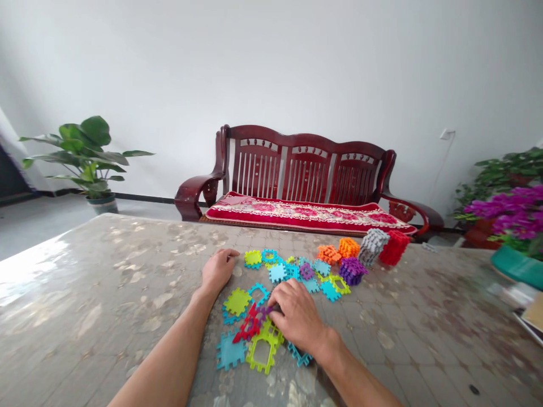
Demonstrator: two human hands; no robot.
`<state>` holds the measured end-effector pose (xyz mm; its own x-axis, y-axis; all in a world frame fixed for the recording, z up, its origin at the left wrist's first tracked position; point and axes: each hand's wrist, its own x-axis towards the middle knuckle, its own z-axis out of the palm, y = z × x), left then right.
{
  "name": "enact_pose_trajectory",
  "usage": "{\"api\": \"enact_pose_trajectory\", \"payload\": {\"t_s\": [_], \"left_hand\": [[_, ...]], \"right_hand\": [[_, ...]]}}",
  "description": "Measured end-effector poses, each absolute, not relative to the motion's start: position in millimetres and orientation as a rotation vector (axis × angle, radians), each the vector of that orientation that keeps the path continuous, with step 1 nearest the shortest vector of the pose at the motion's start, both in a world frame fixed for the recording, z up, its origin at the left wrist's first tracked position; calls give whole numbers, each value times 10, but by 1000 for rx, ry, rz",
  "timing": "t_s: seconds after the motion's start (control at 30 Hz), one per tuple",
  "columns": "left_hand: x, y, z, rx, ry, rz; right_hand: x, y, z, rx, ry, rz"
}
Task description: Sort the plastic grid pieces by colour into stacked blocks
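Note:
Several flat plastic puzzle tiles in green, blue, red and purple lie scattered on the table. My right hand rests palm down on them, its fingertips pinched on a small purple tile beside a red tile. A lime frame tile and a blue tile lie just below it. My left hand lies curled on the bare table, touching nothing, left of a green tile. Built cubes stand farther back: orange, purple, grey, red.
A dark red wooden bench with a floral cushion stands behind the table. A leafy potted plant is at back left. Purple flowers in a teal pot and papers sit at the right table edge.

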<state>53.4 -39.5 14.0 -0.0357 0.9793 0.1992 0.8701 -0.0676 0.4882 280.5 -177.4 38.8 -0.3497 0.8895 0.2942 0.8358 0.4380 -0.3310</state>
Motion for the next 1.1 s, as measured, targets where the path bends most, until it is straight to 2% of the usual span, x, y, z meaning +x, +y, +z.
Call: {"api": "enact_pose_trajectory", "payload": {"t_s": [0.33,0.57,0.73,1.1], "left_hand": [[533,-399,145,2007,1986,734],[540,-413,162,2007,1967,746],[543,-422,184,2000,1972,734],[527,-393,139,2030,1988,735]], "right_hand": [[2834,-1768,372,-1444,-2157,208],[3160,-1563,351,-1527,-1602,555],[3448,-1423,252,-1630,-1372,508],[3530,-1370,160,-1681,-1389,469]]}}
